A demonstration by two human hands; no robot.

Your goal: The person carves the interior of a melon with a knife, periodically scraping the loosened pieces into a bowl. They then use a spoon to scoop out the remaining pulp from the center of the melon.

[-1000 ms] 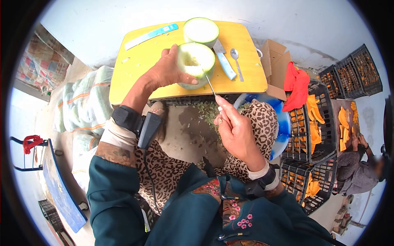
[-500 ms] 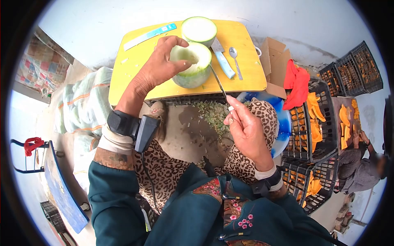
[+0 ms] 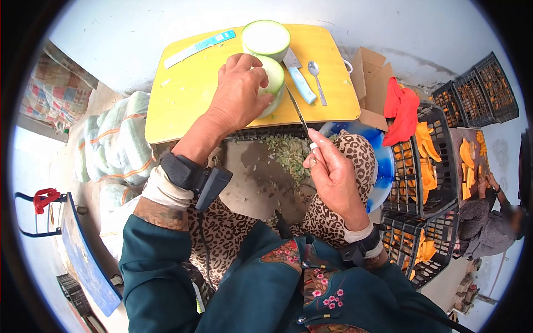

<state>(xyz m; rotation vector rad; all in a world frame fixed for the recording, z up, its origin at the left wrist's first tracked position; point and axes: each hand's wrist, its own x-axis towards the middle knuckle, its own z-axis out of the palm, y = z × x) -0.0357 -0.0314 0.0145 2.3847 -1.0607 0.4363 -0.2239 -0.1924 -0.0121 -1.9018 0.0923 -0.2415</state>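
Note:
A cut pale-green melon (image 3: 276, 75), like a winter melon, stands with its cut face up at the table's front. My left hand (image 3: 240, 89) covers its left side, fingers bent over the cut top and thumb against the near side; the fingertips are partly hidden. My right hand (image 3: 333, 175) is closed around the handle of a thin knife (image 3: 300, 116), whose blade slants up beside the melon's right side. Behind stands another cut melon piece (image 3: 265, 38) with a white face. A blue-handled knife (image 3: 302, 86) and a spoon (image 3: 318, 83) lie to the right.
The yellow table (image 3: 183, 114) also carries a white-and-blue knife or scraper (image 3: 200, 49). Peelings (image 3: 288, 158) litter the floor. At right are a blue basin (image 3: 384, 177), a red cloth (image 3: 400, 105) and black crates (image 3: 425, 205) with orange pieces; another person (image 3: 488, 227) works beyond.
My left hand has moved right and down, from open above the melon's hollow onto the melon. My right hand and its knife have hardly moved.

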